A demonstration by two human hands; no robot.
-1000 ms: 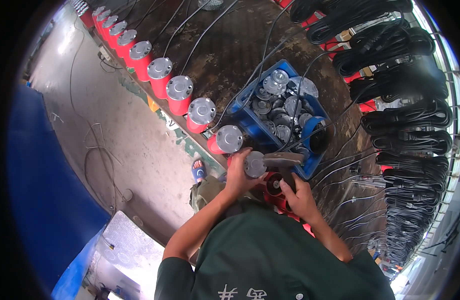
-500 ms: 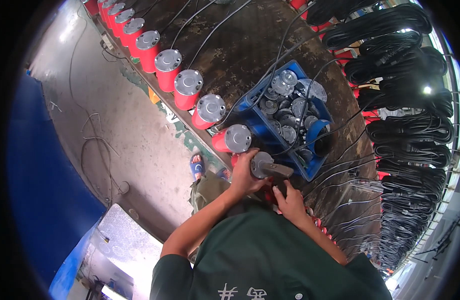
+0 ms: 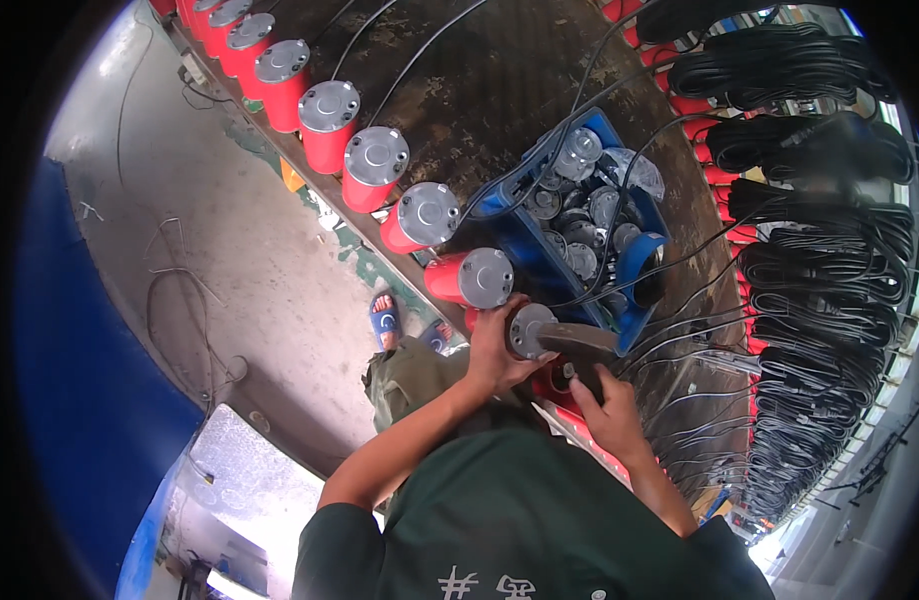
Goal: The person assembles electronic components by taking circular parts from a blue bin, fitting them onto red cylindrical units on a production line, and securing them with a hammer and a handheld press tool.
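My left hand (image 3: 495,352) is wrapped round a red cylinder with a round grey metal end cap (image 3: 530,332). In my right hand (image 3: 612,408) is a hammer (image 3: 585,338), gripped by its dark handle. One end of the hammer's head lies at the cap's face; I cannot tell whether they touch. Just beyond my left hand another capped red cylinder (image 3: 460,277) lies tilted at the bench edge. Below the hammer shows a red cylinder (image 3: 554,380), partly hidden by my hands.
A blue crate (image 3: 520,245) of loose metal caps stands on the worn dark bench (image 3: 460,110). Several capped red cylinders (image 3: 373,168) line the bench's left edge. Black cables cross the bench, and bundled cable coils (image 3: 830,255) line the right side. A blue panel (image 3: 90,400) stands far left.
The hammer and my right hand have shifted slightly right and down. My left hand still holds the cylinder. The whole view has shifted a little.
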